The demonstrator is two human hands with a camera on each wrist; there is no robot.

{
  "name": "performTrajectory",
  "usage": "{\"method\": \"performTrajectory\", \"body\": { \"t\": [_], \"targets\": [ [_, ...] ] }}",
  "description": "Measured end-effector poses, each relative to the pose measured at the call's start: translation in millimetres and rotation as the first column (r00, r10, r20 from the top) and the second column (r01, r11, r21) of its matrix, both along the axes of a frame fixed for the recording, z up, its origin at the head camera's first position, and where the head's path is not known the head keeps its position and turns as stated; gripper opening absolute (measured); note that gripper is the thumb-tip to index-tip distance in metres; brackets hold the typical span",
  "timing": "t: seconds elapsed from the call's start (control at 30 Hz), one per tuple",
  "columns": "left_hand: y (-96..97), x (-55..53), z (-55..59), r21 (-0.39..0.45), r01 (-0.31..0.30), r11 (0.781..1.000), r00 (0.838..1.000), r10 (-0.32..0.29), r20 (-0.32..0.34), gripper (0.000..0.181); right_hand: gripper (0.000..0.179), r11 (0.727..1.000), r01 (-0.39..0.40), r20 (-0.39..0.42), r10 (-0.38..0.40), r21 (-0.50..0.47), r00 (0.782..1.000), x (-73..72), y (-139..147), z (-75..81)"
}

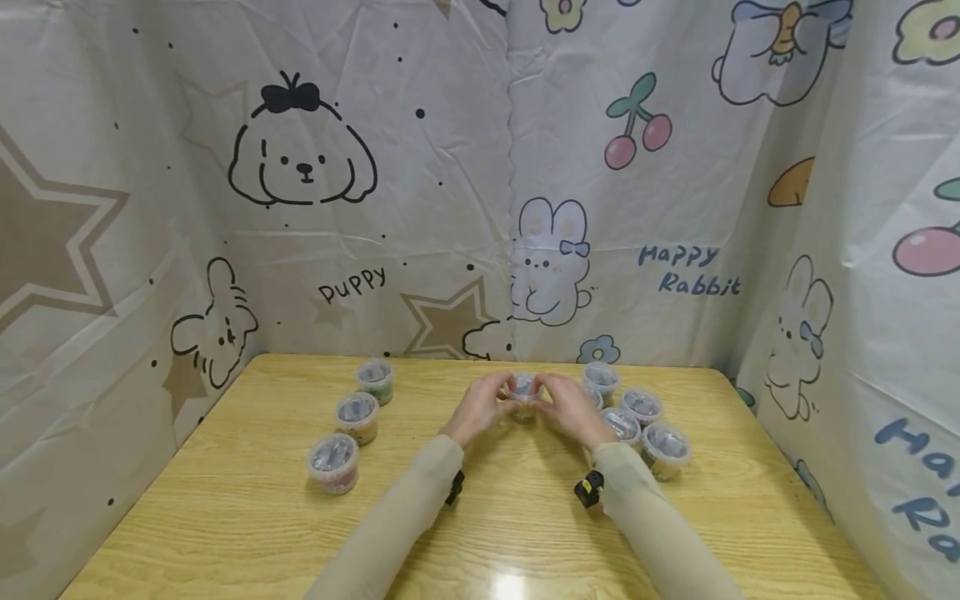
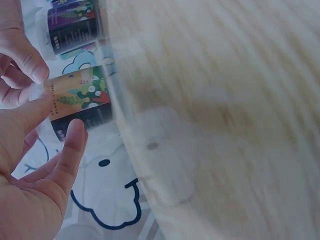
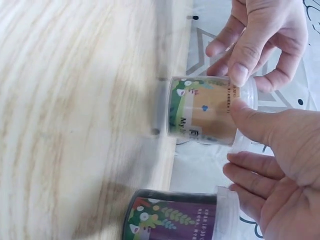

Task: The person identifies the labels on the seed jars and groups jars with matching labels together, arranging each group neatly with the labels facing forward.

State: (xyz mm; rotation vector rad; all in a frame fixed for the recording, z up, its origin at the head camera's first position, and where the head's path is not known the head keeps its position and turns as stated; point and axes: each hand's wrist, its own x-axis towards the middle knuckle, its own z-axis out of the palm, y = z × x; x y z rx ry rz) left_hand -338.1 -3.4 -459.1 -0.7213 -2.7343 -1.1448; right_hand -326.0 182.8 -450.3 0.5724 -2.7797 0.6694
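Note:
A small clear plastic tub with an orange floral label [image 3: 205, 110] and a translucent lid stands upright at the table's far middle. My left hand [image 1: 480, 407] grips it from the left, thumb and fingers at the lid's rim. From the other side my right hand [image 1: 572, 412] holds the same rim, its thumb near the left thumb. In the right wrist view a tub with a purple label [image 3: 175, 217] stands close beside the right hand's fingers. The held tub's lower part shows below the hands in the head view.
Three lidded tubs stand in a slanting row on the left: green [image 1: 377, 385], orange [image 1: 357, 419] and reddish [image 1: 333, 465]. Several more tubs [image 1: 665, 451] cluster to the right, some partly behind the right hand. A printed cloth [image 1: 442, 250] hangs behind the wooden table [image 1: 225, 517].

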Motion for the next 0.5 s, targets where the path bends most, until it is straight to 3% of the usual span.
{"method": "performTrajectory", "body": {
  "t": [0.2, 0.37, 0.5],
  "targets": [
    [-11.3, 1.8, 9.2, 0.017, -0.007, 1.000, 1.000, 0.008, -0.029, 0.025, 0.016, 0.997, -0.054, 0.020, 0.056, -0.062, 0.998, 0.1, -1.5, 7.6],
    [-20.7, 2.8, 13.4, 0.048, 0.035, 0.998, 0.998, -0.032, -0.063, 0.034, 0.015, 0.992, -0.091, 0.027, 0.093, -0.085, 0.995, 3.6, -4.4, 15.8],
    [-29.0, 3.9, 12.6, 0.072, 0.047, 0.996, 0.998, -0.044, -0.043, 0.042, 0.016, 0.989, -0.121, 0.028, 0.124, -0.083, 0.992, 6.7, -7.4, 20.4]
  ]
}}
